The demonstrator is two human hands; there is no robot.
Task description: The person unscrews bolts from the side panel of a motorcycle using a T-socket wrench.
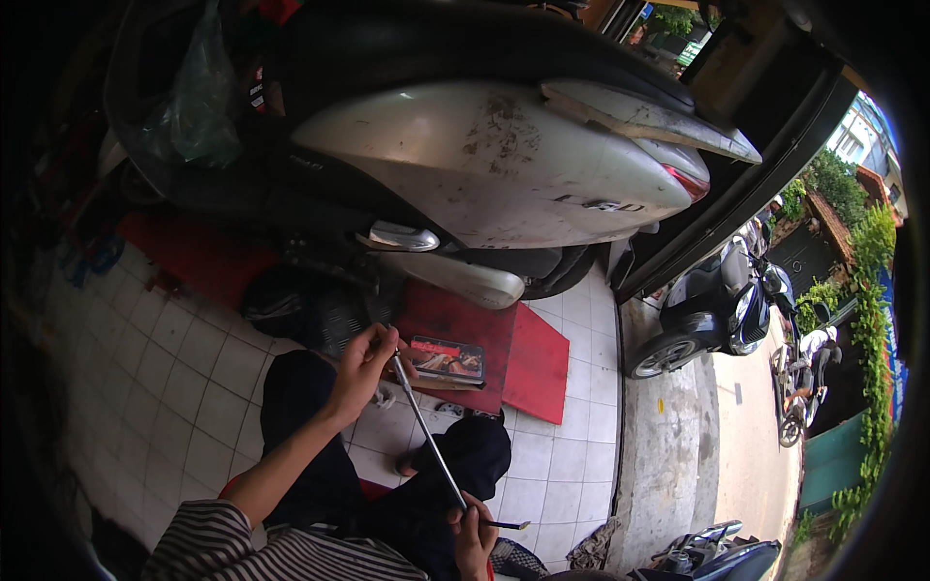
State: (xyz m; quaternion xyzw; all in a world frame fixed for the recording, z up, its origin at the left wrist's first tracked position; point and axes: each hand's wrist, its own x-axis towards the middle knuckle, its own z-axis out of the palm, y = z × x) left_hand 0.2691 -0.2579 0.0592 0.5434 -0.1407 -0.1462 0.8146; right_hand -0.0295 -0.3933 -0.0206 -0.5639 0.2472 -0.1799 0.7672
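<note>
A slim metal rod (425, 415), apparently telescopic, slants across my lap. At its upper end, my left hand (361, 374) pinches the rod between thumb and fingers. My right hand (474, 536) grips the lower part, where a dark end with a small yellowish tip sticks out past the fingers. A printed box (448, 360) lies just beyond my left hand on a red platform (458, 316). Above the platform stands a silver Honda Lead scooter (508, 167), its side panel scuffed and dirty. The scooter's engine side is mostly in shadow.
White floor tiles (192, 385) surround my knees. A clear plastic bag (203, 109) hangs near the scooter's front. A crumpled cloth (594, 543) lies by the door sill. Outside are a parked motorbike (716, 305) and a person riding a two-wheeler (803, 370).
</note>
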